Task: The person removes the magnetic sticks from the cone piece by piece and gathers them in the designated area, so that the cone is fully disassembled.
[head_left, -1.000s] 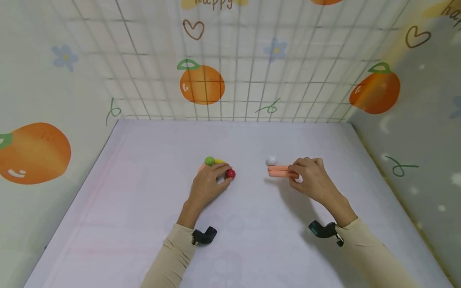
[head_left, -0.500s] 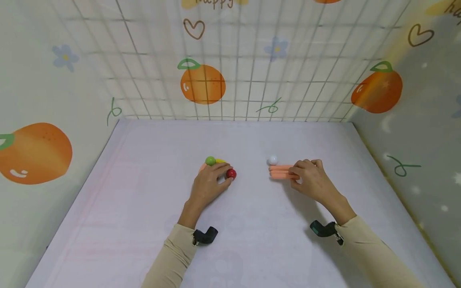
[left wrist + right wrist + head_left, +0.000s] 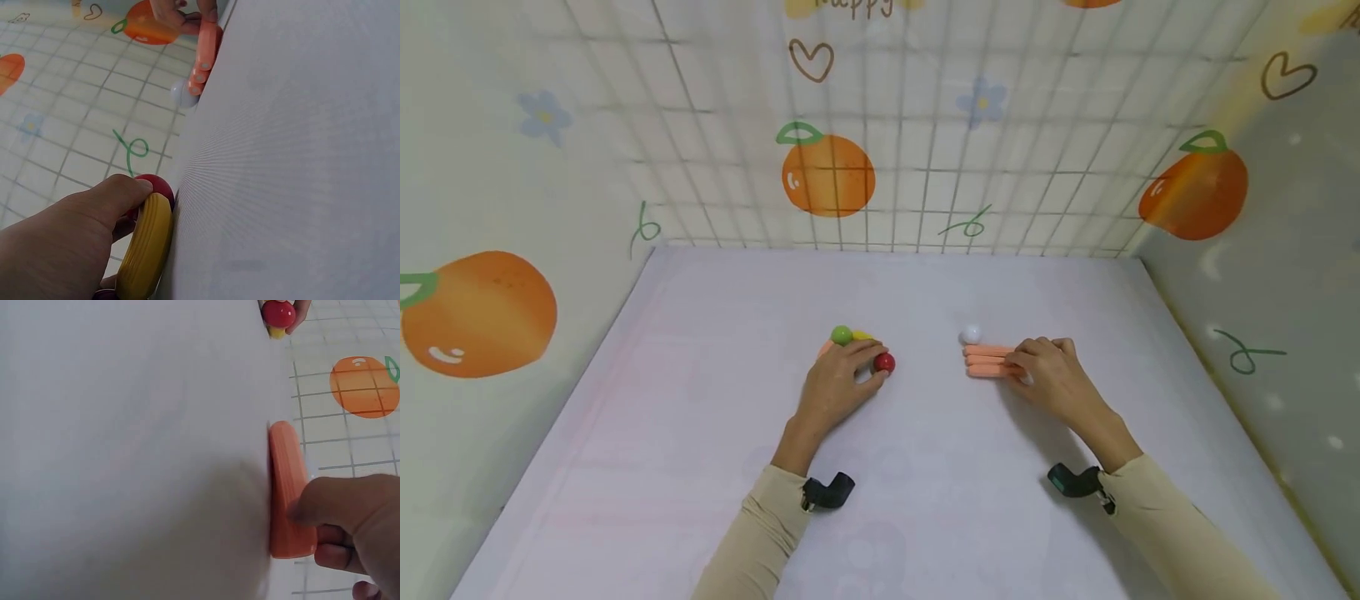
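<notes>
My left hand (image 3: 835, 383) pinches a glossy red ball (image 3: 885, 364) between thumb and fingers at the table's middle. A grooved yellow curved piece (image 3: 145, 250) lies against that ball in the left wrist view. Beyond the hand sit a green ball (image 3: 842, 335) and the end of a salmon-coloured piece (image 3: 825, 347), mostly hidden by it. To the right, my right hand (image 3: 1056, 379) grips the near end of a salmon-coloured ridged stick (image 3: 985, 372). It lies alongside two similar sticks (image 3: 987, 351), their right ends covered by the fingers. A white ball (image 3: 971, 334) touches or nearly touches the farthest stick.
A pale cloth-covered table (image 3: 715, 333) spreads under both hands. Behind it rises a grid-patterned curtain (image 3: 910, 192) printed with oranges, and printed sheets close off both sides. Each wrist carries a small black camera (image 3: 829, 492).
My right hand has come down slightly toward me with its stick, which now lies beside the other two with all three showing. The left hand keeps its hold on the red ball.
</notes>
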Demonstrator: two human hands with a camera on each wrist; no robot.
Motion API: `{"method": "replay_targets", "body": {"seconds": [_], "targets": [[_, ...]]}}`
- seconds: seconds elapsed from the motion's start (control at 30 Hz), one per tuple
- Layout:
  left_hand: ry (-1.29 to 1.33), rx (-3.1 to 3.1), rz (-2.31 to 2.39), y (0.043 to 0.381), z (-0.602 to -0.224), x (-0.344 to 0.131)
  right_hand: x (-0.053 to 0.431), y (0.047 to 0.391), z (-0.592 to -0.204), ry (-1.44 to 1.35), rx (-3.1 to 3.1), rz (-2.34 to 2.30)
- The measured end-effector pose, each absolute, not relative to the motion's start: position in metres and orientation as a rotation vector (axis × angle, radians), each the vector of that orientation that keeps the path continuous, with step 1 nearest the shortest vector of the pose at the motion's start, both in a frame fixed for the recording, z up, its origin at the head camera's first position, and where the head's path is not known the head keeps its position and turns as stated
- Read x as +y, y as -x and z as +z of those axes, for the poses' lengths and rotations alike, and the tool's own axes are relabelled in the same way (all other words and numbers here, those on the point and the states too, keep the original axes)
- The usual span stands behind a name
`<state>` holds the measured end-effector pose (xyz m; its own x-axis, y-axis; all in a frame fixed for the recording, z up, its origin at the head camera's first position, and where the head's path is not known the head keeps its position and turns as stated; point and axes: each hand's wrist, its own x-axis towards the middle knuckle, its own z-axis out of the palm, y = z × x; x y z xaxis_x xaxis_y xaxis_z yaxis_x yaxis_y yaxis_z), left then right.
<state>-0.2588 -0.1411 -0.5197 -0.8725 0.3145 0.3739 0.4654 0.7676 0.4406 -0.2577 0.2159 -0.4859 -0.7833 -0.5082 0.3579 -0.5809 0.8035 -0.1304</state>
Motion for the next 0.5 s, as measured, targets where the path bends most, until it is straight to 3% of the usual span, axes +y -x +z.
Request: {"method": "replay_targets", "body": {"seconds": [0.5], "targets": [[0.617,-2.672,-0.715,0.258,-0.521,-0.142,0.211,0.247,-0.487,-0.893,-2.574,0.406]]}}
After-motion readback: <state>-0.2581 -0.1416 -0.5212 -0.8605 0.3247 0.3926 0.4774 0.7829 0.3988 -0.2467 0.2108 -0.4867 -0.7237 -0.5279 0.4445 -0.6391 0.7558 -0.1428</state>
